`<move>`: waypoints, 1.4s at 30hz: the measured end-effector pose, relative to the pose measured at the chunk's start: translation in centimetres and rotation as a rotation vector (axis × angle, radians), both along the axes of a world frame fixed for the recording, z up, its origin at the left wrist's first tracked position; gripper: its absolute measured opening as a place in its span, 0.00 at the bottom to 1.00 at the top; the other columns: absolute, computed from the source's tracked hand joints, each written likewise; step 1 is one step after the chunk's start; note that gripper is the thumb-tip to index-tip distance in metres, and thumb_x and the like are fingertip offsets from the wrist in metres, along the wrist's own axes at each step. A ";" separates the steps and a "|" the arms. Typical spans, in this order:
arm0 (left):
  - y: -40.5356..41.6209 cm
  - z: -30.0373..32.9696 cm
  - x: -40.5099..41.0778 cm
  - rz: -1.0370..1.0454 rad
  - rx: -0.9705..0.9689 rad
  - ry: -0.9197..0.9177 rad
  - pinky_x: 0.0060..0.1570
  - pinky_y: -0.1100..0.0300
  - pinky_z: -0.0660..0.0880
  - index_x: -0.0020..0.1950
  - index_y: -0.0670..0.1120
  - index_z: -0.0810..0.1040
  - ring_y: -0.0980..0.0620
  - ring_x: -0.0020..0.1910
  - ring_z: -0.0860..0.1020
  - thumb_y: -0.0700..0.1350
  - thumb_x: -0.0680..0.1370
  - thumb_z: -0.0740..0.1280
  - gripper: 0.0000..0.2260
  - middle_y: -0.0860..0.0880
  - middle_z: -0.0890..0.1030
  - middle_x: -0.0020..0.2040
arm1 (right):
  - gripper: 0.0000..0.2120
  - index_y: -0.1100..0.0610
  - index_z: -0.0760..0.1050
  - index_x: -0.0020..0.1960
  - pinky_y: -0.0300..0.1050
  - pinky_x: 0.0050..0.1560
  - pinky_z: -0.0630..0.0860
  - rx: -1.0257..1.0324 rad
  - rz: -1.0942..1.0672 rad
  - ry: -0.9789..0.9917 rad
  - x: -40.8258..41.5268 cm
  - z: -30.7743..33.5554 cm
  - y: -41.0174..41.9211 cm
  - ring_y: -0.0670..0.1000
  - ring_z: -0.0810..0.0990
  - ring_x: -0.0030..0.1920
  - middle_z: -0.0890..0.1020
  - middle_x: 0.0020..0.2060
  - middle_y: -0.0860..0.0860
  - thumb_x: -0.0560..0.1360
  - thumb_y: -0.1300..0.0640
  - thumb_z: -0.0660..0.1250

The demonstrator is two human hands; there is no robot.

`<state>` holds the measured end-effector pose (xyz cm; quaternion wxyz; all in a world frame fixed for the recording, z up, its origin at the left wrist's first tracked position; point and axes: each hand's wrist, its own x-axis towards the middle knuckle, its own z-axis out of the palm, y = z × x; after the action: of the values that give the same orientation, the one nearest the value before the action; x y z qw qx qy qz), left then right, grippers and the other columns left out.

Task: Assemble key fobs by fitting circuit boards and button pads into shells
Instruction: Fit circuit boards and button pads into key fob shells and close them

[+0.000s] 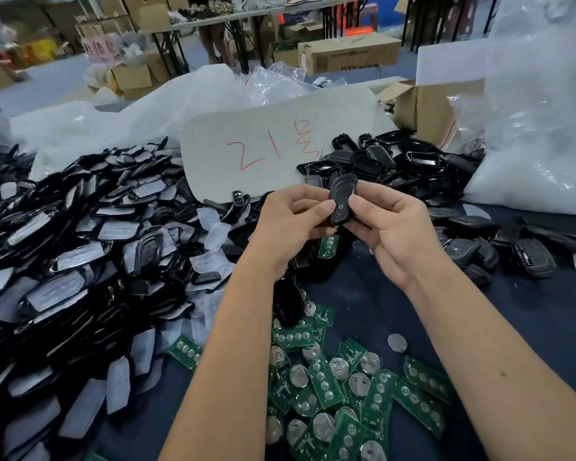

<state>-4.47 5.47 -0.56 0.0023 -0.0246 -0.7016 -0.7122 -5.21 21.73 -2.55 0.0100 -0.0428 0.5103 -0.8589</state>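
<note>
Partly hidden key fob, both hands gripping

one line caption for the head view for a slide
Both hands, left and right, pinch a black key fob above green circuit boards.

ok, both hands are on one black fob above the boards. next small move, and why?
Probably squeeze the black fob closed along its edges: the left hand and right hand pinch it from both sides, thumbs on its face. Whether it has fully seated can't be told from here.
</note>
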 end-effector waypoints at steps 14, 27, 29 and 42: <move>-0.3 0.6 0.3 -0.076 0.034 -0.075 0.51 0.52 0.83 0.53 0.38 0.82 0.45 0.48 0.85 0.34 0.82 0.67 0.04 0.41 0.85 0.46 | 0.12 0.62 0.82 0.57 0.42 0.48 0.84 -0.066 0.005 0.001 0.0 -0.5 0.0 0.51 0.87 0.44 0.89 0.46 0.57 0.74 0.68 0.72; 0.9 1.4 -0.2 0.102 -0.604 0.321 0.45 0.55 0.80 0.43 0.46 0.83 0.53 0.38 0.82 0.35 0.74 0.74 0.06 0.51 0.84 0.37 | 0.10 0.64 0.83 0.54 0.52 0.54 0.85 0.044 -0.218 -0.019 0.7 -0.1 -1.8 0.58 0.88 0.50 0.88 0.46 0.59 0.74 0.65 0.77; 1.4 1.4 0.0 0.090 -0.650 0.370 0.45 0.58 0.79 0.44 0.45 0.84 0.56 0.39 0.81 0.35 0.73 0.74 0.06 0.52 0.84 0.37 | 0.11 0.66 0.82 0.55 0.53 0.55 0.85 0.017 -0.241 -0.041 0.5 -0.1 -1.8 0.63 0.87 0.53 0.87 0.49 0.63 0.74 0.64 0.78; 1.1 0.9 -0.2 0.026 -1.025 0.021 0.40 0.58 0.74 0.47 0.50 0.81 0.50 0.42 0.79 0.49 0.69 0.82 0.13 0.52 0.80 0.40 | 0.05 0.59 0.81 0.57 0.48 0.59 0.83 -0.191 -0.198 -0.119 -0.2 0.0 -0.5 0.58 0.85 0.60 0.87 0.51 0.56 0.82 0.62 0.68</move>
<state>-4.66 6.60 0.33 0.0057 -0.0208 -0.9609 -0.2761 -5.40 21.24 -2.57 -0.0484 0.0581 0.4265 -0.9013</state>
